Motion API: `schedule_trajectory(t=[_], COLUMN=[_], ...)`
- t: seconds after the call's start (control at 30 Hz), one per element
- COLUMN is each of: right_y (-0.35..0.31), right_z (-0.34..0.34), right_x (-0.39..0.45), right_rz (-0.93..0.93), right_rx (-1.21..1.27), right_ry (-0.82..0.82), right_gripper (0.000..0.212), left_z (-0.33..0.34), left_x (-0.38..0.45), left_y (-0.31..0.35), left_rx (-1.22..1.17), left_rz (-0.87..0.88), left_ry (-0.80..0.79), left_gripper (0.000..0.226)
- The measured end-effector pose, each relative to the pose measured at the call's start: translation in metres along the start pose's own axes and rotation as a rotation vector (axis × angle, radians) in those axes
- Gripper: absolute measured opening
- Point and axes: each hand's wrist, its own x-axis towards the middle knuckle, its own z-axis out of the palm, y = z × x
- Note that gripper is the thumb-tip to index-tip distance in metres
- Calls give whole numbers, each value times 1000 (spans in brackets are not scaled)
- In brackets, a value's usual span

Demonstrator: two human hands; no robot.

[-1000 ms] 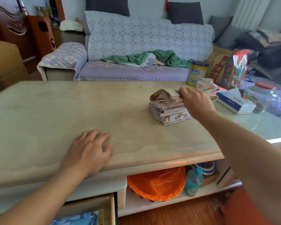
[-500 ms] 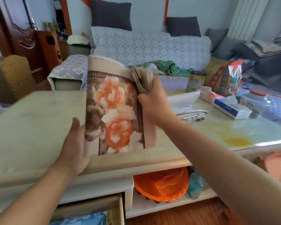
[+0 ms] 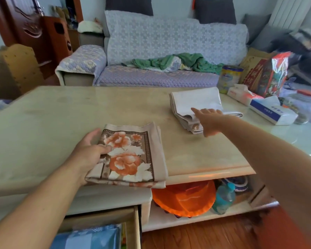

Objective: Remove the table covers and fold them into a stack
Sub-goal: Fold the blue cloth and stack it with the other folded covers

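Note:
A folded table cover with orange flowers (image 3: 131, 157) lies at the near edge of the beige coffee table (image 3: 52, 121). My left hand (image 3: 90, 151) holds its left side, thumb on top and fingers beneath. Farther right sits a pile of folded covers (image 3: 196, 103), white side up. My right hand (image 3: 207, 121) reaches to the pile's near edge with straight fingers that touch it and grip nothing.
A tissue box (image 3: 273, 112), a tin (image 3: 230, 78), red packets (image 3: 269, 74) and a jar crowd the table's right end. An orange basin (image 3: 183, 198) and a bottle (image 3: 223, 198) sit on the lower shelf. A drawer (image 3: 101, 230) stands open below left. A sofa (image 3: 160, 51) is behind.
The flowered cover, held up in the air by both hands half a second ago, now lies flat on the table. My right hand let go and moved to the pile.

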Motion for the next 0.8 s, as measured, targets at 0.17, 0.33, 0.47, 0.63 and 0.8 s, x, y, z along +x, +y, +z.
schedule_trajectory(t=[0.17, 0.33, 0.47, 0.63, 0.8], right_y=[19, 29, 28, 29, 17], right_z=[25, 28, 30, 24, -14], right_x=[9, 14, 20, 17, -4], right_rz=[-180, -185, -155, -76, -112], right_rx=[-372, -249, -170, -62, -151], right_ry=[260, 329, 319, 389, 462], right_gripper=[103, 95, 77, 38, 34], left_z=[1, 1, 3, 4, 3], left_x=[-2, -8, -16, -22, -18], left_y=[0, -4, -2, -2, -3], left_rx=[-102, -38, -3, 9, -4], left_rz=[-48, 0, 46, 94, 85], left_ry=[-3, 21, 35, 44, 66], left_gripper=[67, 58, 52, 51, 49])
